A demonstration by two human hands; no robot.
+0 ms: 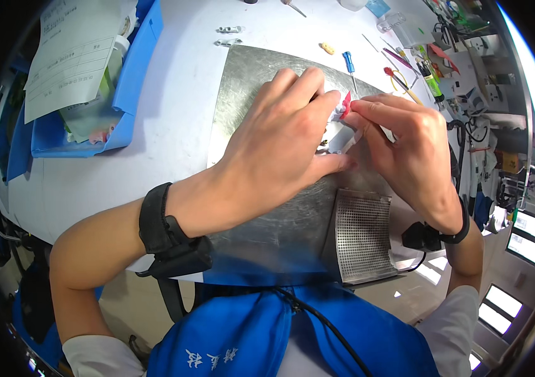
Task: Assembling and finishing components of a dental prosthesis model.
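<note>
Over a scratched metal plate [237,94], both hands meet at a small white object [341,134], mostly covered by fingers; its kind cannot be made out. My left hand [283,129] is closed round it from the left, thumb below and fingers above. A small red pointed piece [346,105] stands up at its top. My right hand [405,129] pinches at the right side of that red piece, thumb and forefinger close together. A blue-handled screwdriver [349,61] lies just beyond the fingers.
A blue bin [138,75] with papers and a container stands at the left. Two small metal parts [228,43] and a yellowish piece [327,48] lie beyond the plate. Several tools and a green tube [432,87] are at the right. A perforated metal tray [363,235] sits at the near edge.
</note>
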